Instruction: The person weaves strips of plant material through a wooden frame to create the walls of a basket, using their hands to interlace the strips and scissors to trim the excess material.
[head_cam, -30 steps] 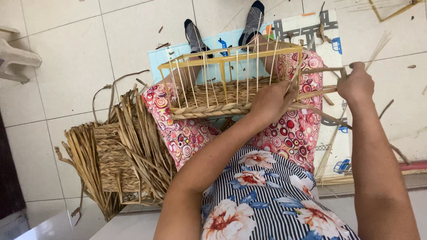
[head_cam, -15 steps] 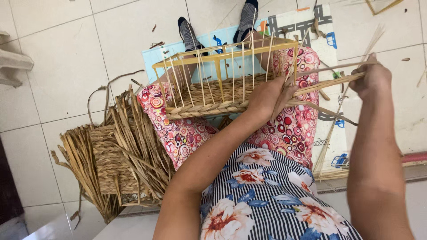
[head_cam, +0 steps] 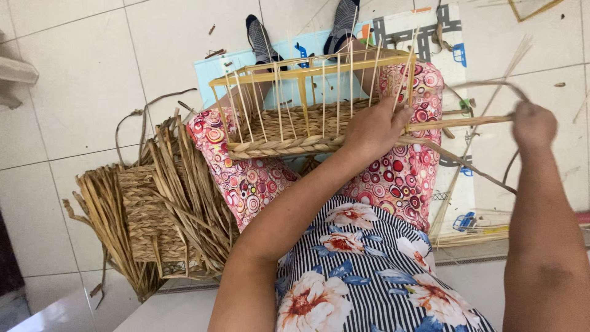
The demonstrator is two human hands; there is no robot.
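1. Head view: a half-woven basket point(head_cam: 307, 117) is seen resting on the lap of a seated person, its yellow frame and thin upright stakes rising above a braided straw rim.
2. The left hand point(head_cam: 376, 128) is laid on the basket's right end, its fingers point(head_cam: 402, 117) pressed against the rim and the stakes there, clenched on the weave.
3. The right hand point(head_cam: 533, 123) is held well out to the right of the basket, closed in a fist around a long flat straw strand point(head_cam: 461, 123).
4. The strand is stretched nearly level from the basket's right end to the fist; thinner loose ends are fanned above and below that hand.
5. The lap is covered by patterned red trousers point(head_cam: 393, 178), and a striped floral top point(head_cam: 362, 270) fills the lower middle.
6. A pile of dried straw with a woven mat piece point(head_cam: 153, 209) is lying on the tiled floor point(head_cam: 74, 110), just beside the left knee.
7. A printed play mat point(head_cam: 430, 31) is spread under the socked feet point(head_cam: 261, 40) beyond the basket.
8. More straw lengths point(head_cam: 473, 233) are lying on the floor below the right forearm.
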